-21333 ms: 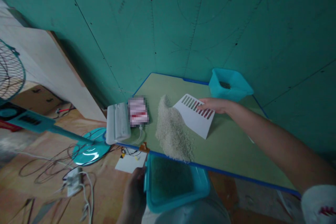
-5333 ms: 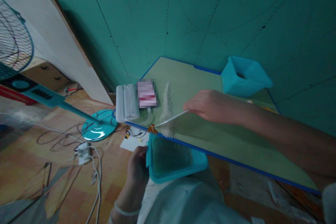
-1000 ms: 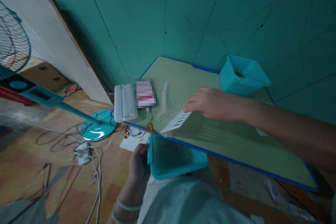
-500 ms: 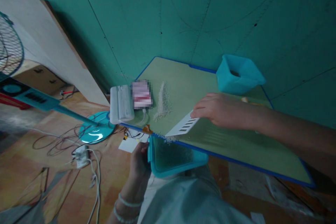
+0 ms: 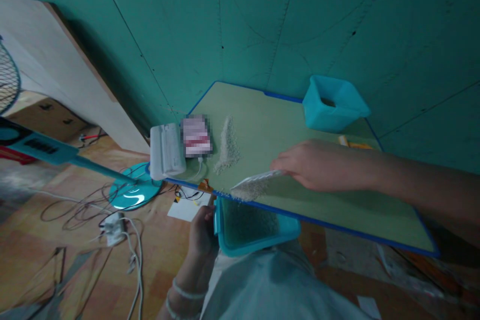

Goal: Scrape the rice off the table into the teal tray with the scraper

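Note:
My right hand point(image 5: 305, 164) is closed on one end of a flat white slotted piece point(image 5: 258, 177), seen almost edge-on above the table's front edge. Beneath it lie loose pale granules point(image 5: 249, 192) at the edge. My left hand point(image 5: 203, 232) grips the left end of a turquoise bin point(image 5: 258, 247) below that edge, close to my lap; some of its fingers are hidden. More granules lie inside the bin. A longer heap of pale granules point(image 5: 228, 147) rests on the table point(image 5: 266, 135) to the left.
A pink-and-white item point(image 5: 196, 136), blurred out, and a white case point(image 5: 168, 151) sit at the table's left end. A second turquoise bin point(image 5: 333, 105) stands at the back right by the green wall point(image 5: 247, 25). A fan base point(image 5: 135, 187) and cables are on the floor.
The white slotted piece has tilted from showing its slotted face to nearly edge-on. More granules now lie beneath it at the edge. My left hand still holds the bin.

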Available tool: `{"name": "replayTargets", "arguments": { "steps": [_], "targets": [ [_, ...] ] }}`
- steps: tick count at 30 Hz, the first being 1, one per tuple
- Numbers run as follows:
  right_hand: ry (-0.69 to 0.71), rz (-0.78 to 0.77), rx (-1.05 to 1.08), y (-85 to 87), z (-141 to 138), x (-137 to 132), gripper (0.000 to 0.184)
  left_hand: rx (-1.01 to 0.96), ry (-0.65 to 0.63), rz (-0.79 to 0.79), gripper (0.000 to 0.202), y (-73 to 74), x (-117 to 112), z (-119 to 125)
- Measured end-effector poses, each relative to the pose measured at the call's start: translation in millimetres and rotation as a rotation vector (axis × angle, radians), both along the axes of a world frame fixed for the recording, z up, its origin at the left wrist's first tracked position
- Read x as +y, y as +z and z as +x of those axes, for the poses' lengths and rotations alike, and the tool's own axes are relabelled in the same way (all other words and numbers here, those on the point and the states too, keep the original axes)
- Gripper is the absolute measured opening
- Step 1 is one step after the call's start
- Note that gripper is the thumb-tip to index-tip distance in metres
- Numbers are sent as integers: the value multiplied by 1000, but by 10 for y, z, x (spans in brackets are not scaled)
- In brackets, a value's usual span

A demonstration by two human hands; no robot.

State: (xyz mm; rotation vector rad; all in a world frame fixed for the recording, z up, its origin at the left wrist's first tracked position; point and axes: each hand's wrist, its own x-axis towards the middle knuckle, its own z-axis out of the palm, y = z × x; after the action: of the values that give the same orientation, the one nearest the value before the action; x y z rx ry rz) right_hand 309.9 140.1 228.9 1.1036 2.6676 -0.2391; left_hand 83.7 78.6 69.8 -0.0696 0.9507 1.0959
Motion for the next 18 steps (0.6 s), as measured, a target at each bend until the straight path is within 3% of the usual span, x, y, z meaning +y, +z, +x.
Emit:
{"name": "replayTargets", "arguments": {
  "steps": [5, 10, 18],
  "targets": [
    [-145, -181, -10, 29, -13, 400, 12, 62, -81, -4, 11, -6, -7, -19],
    [-208, -373, 67, -126, 46, 852, 12, 83, -65, -14, 10, 5, -33, -48],
    [-330, -618, 165, -398, 49, 952, 10, 85, -36, -75, 13, 22, -31, -85]
  ]
}}
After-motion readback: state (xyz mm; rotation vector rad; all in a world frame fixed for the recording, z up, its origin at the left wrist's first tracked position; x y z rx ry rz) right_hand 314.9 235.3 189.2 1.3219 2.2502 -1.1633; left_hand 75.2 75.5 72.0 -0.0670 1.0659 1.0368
